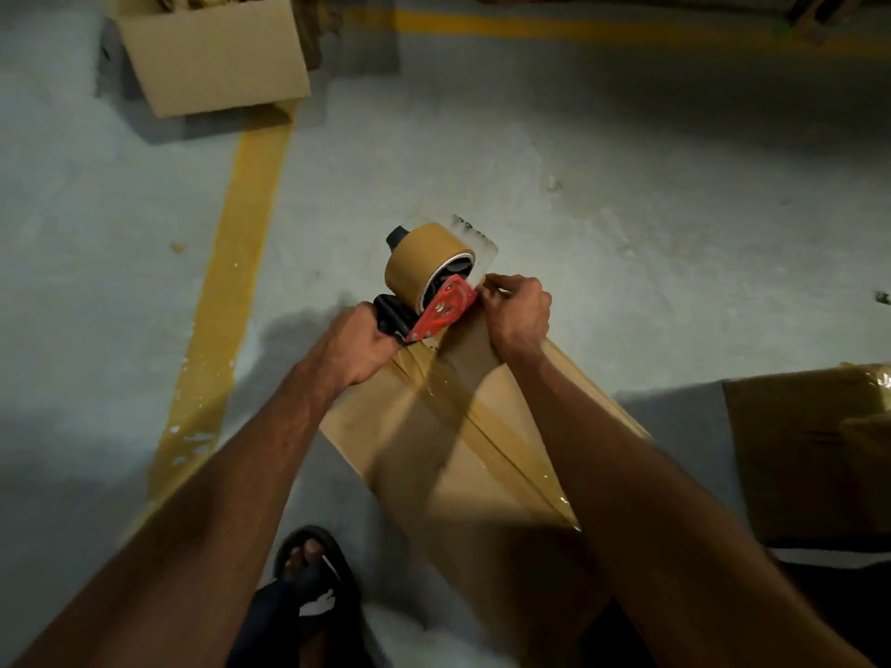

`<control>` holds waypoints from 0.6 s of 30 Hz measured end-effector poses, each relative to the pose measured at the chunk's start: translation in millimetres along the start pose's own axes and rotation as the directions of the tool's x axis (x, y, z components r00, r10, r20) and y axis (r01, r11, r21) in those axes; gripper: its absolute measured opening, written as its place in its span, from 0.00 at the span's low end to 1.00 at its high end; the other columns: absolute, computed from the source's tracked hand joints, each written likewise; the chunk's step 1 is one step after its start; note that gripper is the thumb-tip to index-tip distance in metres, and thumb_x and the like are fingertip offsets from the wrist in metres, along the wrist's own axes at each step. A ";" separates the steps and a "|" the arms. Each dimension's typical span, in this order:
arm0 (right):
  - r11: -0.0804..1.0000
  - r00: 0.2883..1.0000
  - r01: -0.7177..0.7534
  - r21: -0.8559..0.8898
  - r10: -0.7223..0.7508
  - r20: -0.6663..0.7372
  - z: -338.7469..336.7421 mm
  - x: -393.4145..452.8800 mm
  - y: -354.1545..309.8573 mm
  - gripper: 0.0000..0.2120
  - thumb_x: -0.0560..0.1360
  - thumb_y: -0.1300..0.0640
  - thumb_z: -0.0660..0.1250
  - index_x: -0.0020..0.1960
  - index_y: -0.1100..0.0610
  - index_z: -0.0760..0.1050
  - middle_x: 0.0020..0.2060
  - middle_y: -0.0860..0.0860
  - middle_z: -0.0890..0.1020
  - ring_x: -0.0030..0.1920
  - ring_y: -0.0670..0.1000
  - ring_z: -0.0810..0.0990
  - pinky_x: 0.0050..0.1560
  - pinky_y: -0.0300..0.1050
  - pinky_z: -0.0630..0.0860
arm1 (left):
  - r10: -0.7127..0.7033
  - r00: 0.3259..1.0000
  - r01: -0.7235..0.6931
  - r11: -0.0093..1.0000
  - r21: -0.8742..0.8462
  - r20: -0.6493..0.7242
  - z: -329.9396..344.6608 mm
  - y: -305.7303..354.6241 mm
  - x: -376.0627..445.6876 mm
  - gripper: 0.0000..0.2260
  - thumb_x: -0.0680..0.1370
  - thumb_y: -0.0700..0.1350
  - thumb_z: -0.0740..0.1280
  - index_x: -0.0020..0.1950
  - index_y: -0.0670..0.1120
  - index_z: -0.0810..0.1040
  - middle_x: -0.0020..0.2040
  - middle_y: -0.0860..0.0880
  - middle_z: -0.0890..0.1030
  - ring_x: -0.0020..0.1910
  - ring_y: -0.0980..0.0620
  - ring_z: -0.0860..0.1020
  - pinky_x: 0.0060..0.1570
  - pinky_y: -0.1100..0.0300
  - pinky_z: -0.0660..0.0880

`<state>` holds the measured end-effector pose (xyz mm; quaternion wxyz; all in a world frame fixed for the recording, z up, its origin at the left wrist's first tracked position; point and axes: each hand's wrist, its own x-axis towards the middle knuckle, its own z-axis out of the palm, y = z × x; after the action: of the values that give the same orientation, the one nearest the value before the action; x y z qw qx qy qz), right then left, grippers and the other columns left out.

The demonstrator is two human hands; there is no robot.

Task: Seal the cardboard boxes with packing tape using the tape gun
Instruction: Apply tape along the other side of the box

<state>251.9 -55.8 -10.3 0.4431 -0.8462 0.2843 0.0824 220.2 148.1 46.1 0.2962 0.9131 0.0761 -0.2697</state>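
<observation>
A cardboard box (400,426) lies on the floor in front of me, with a strip of brown tape (501,445) running along its top seam. At the box's far end sits a red tape gun (441,308) carrying a brown tape roll (419,257). My left hand (354,347) grips the gun's black handle. My right hand (518,311) is curled over the far edge of the box beside the gun's front, pinching the tape end there.
An open cardboard box (212,55) stands at the back left on a yellow floor line (231,282). A taped box (810,450) sits at the right edge. My sandalled foot (313,571) is on the grey floor near the box's left side.
</observation>
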 end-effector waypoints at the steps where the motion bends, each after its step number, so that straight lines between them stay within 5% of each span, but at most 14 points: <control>1: 0.999 0.999 0.039 -0.022 -0.038 0.029 6.9 -1.3 -6.0 0.12 0.77 0.51 0.73 0.59 0.50 0.86 0.57 0.54 0.86 0.57 0.58 0.83 0.57 0.51 0.78 | -0.026 1.000 0.026 0.999 -0.047 -0.013 0.1 -9.0 -3.9 0.02 0.75 0.44 0.71 0.46 0.48 0.80 0.35 0.47 0.81 0.32 0.46 0.79 0.32 0.58 0.73; 9: 0.965 0.948 0.255 -0.063 -0.237 0.213 41.1 0.6 -24.3 0.11 0.77 0.52 0.73 0.59 0.52 0.86 0.55 0.51 0.87 0.59 0.51 0.84 0.55 0.38 0.75 | -0.202 0.965 0.174 0.969 -0.173 -0.165 14.0 -39.4 -30.6 0.04 0.74 0.41 0.70 0.45 0.40 0.78 0.40 0.44 0.80 0.38 0.41 0.77 0.39 0.52 0.74; 13: 0.956 0.932 0.279 -0.096 -0.245 0.267 48.4 5.9 -31.0 0.13 0.77 0.52 0.73 0.61 0.52 0.85 0.57 0.50 0.87 0.58 0.50 0.84 0.58 0.44 0.78 | -0.249 0.949 0.218 0.961 -0.170 -0.193 11.4 -30.3 -43.6 0.10 0.77 0.40 0.69 0.39 0.46 0.70 0.35 0.51 0.73 0.35 0.49 0.73 0.40 0.56 0.69; 18: 0.958 0.933 0.257 -0.124 -0.212 0.291 46.6 8.3 -35.3 0.13 0.76 0.52 0.73 0.60 0.50 0.85 0.55 0.49 0.87 0.55 0.51 0.85 0.58 0.50 0.81 | -0.254 0.946 0.233 0.964 -0.125 -0.203 8.0 -23.4 -47.7 0.06 0.79 0.43 0.69 0.47 0.45 0.72 0.44 0.46 0.75 0.40 0.48 0.73 0.41 0.56 0.69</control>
<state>283.5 -6.3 -16.4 0.4153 -0.8874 0.1092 0.1677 169.4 163.4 54.6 0.2955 0.9048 0.2336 -0.1986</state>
